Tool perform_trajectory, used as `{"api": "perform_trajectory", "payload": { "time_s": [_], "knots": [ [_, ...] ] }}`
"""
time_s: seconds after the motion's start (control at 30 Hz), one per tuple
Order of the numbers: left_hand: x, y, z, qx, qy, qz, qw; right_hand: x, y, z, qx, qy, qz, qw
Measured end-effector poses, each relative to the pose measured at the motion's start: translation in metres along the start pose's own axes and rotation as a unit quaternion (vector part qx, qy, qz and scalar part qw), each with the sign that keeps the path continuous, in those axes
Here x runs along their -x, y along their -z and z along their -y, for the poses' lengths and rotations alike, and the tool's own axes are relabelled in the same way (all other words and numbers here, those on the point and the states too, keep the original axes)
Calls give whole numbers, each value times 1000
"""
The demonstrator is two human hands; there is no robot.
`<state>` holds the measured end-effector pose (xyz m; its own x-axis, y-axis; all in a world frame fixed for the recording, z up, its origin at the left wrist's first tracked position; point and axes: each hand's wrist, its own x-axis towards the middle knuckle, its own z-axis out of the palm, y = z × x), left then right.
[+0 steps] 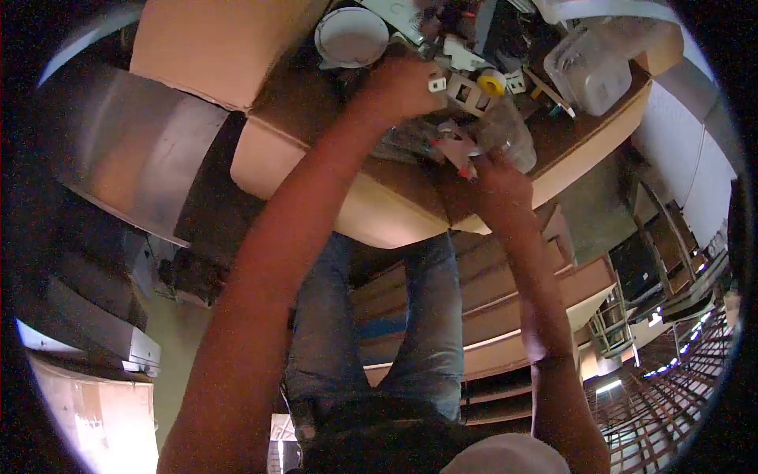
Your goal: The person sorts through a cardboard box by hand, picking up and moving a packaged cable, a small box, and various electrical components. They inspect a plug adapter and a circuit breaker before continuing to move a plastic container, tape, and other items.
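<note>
My left hand (401, 88) is curled over the pile in an open cardboard box (316, 175), its fingers bent down and partly hidden. A small white piece with dark slots (437, 84) shows at its knuckles; what the fingers hold is hidden. Lower and nearer the box's front edge, my right hand (503, 189) is closed, fingertips on a flat pale piece with red ends (458, 150). Clear crumpled plastic (509, 136) lies right behind those fingers. Between the hands sit a beige plate with square openings (469, 95) and a yellow-and-white roll (491, 83).
A round white tub (352, 37) stands at the back left of the box, a clear plastic container (592, 71) at its right. Raised cardboard flaps (213, 47) border the left side. A curved metal sheet (146, 150) is farther left. Wooden shelving (505, 340) is behind my legs.
</note>
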<state>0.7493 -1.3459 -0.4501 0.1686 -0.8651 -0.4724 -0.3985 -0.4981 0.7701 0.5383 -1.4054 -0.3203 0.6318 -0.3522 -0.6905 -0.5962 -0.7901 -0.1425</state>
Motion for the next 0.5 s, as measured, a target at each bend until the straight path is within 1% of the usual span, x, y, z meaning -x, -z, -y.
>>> {"api": "perform_trajectory", "payload": {
  "time_s": [0.03, 0.1, 0.13, 0.2, 0.23, 0.27, 0.3, 0.33, 0.37, 0.4, 0.43, 0.47, 0.5],
  "knots": [
    [-2, -7, -4, -47, 9, 28, 998, -1, 1, 1, -3, -4, 1, 1000],
    [-2, -18, -9, -145, 27, 85, 985, -10, 7, 0, -3, -92, 92, 992],
    [1, -20, -11, -152, 24, 88, 984, -19, 7, -6, -10, -94, 88, 992],
    [12, -27, -16, -253, 63, 214, 941, -41, 8, -25, -6, -131, 18, 991],
    [13, -33, -13, -258, 62, 216, 939, -52, 7, -34, -11, -133, 17, 991],
    [14, -39, -10, -262, 42, 221, 939, -63, 7, -44, 0, -115, -106, 988],
    [18, -44, -7, -263, 23, 227, 937, -64, 7, -47, 4, -107, -165, 980],
    [23, -48, -3, -267, 23, 230, 936, -65, 8, -50, 9, -99, -224, 969],
    [29, -49, 2, -247, -10, 166, 955, -67, 11, -52, -29, -159, -126, 979],
    [33, -45, 4, -227, -44, 102, 967, -69, 13, -54, -68, -216, -27, 974],
    [37, -29, -7, -233, -46, 104, 966, -67, 2, -65, -74, -218, -29, 973],
    [42, -12, -17, -201, -5, 113, 973, -59, -19, -84, -80, -158, 11, 984],
    [48, 7, -29, -167, 38, 124, 977, -52, -26, -87, -86, -128, 33, 988]
  ]
}}
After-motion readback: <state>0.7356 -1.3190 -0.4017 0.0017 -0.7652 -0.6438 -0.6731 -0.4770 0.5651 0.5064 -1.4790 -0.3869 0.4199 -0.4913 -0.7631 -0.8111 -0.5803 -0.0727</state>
